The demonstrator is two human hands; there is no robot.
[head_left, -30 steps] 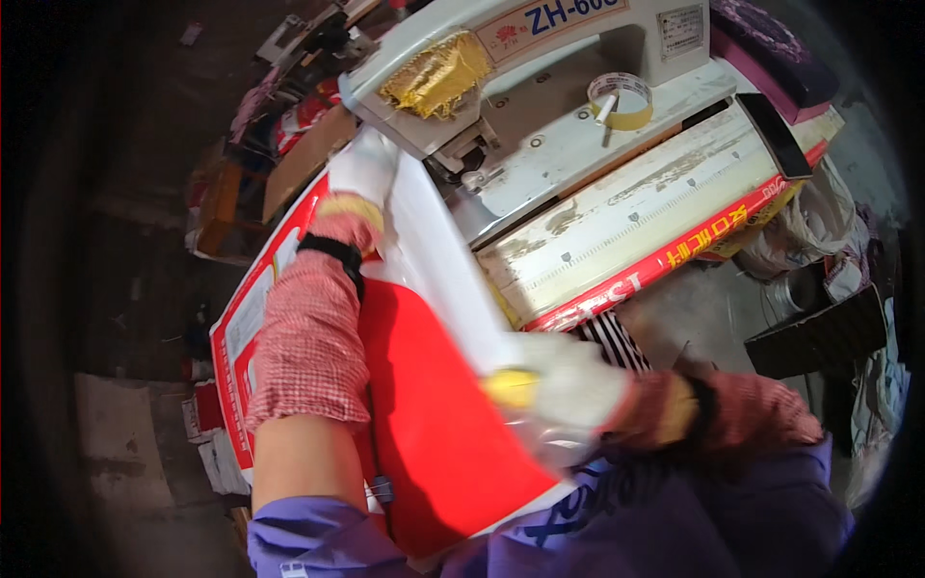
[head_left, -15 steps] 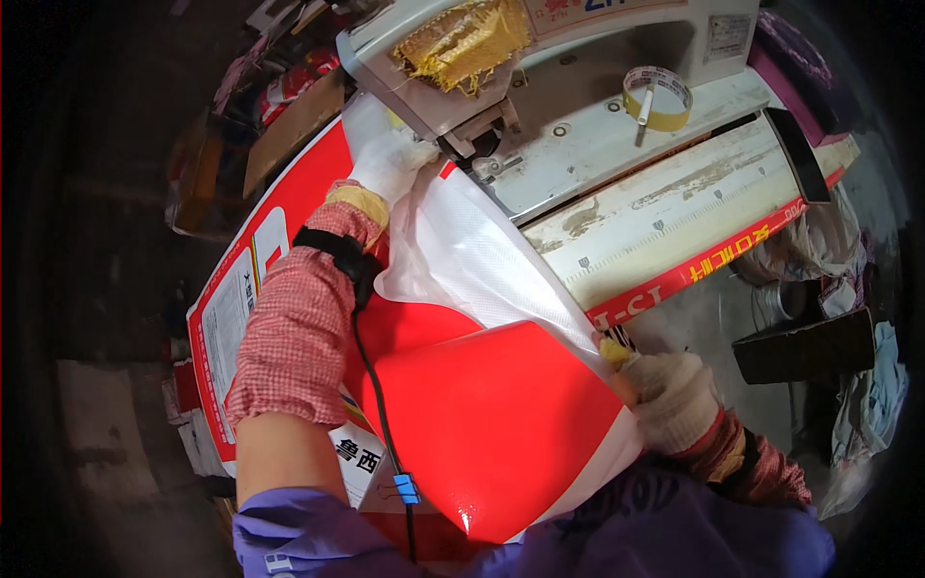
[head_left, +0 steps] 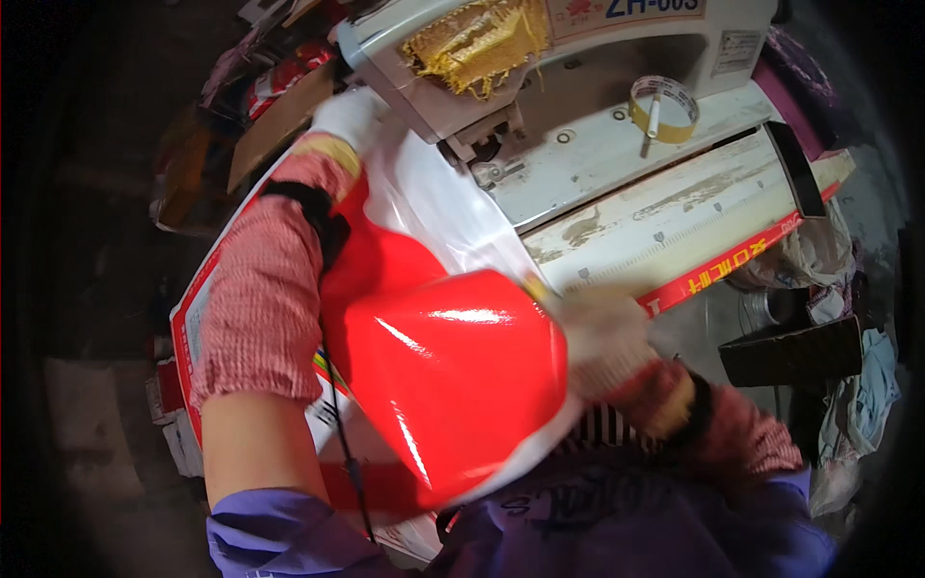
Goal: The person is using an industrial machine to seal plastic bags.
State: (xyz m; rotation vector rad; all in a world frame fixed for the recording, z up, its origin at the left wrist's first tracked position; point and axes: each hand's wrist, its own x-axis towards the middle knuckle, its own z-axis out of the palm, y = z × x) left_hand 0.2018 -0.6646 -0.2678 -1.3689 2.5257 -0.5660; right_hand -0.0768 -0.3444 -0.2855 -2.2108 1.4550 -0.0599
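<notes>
Two hands in white gloves are seen at work on a glossy red and white printed sheet (head_left: 453, 356), which is laid across the person's front, to the left of and below a pale grey machine (head_left: 578, 53). By the left hand (head_left: 349, 119) the far end of the sheet is reached, just beside the head of the machine; its fingers are hidden there, so it cannot be told whether they are spread or pressed together. By the right hand (head_left: 605, 332), which is blurred, the right edge of the sheet is met, and a yellow fingertip is shown at this border; whether the edge is pinched cannot be told. The sheet is bent in the middle, so that a shiny red bulge is formed, and its white side is turned up toward the machine. The head of the machine is covered by a frayed yellow cloth (head_left: 477, 46). On its bed a roll of tape (head_left: 663, 127) is placed, with a small white stick (head_left: 654, 116) across it. In front, a worn board (head_left: 665, 207) is marked with a scale and is bordered by a red strip (head_left: 718, 265)
</notes>
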